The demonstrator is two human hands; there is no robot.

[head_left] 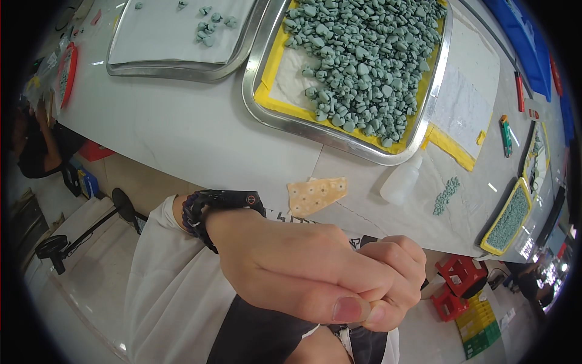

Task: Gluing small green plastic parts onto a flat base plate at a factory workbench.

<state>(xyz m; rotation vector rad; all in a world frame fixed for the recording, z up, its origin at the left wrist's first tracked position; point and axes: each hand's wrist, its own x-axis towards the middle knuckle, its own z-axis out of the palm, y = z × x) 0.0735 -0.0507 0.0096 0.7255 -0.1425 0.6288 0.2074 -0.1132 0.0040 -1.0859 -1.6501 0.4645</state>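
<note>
Close in front of me, over my lap, my left hand (291, 264) comes in from the left, with a black band around its wrist. Its thumb and fingers are pressed together against the fingers of my right hand (405, 273), which are curled into a pinch. Whatever sits between the fingertips is hidden. Beyond the hands, on the table's near edge, lies a yellow flowered cloth scrap (318, 195). A translucent white bottle (400, 183) lies tipped beside a large metal tray (357, 150), which is lined with yellow tape and heaped with small grey-green plastic parts (370, 67).
A second metal tray (176, 73) holds a few such parts on white paper. To the right are tiny green pieces (447, 195), a filled yellow-rimmed tray (525, 189), a green cutter (506, 136) and a red pen (519, 92). Red stools (462, 273) stand below; a person (42, 145) is at left.
</note>
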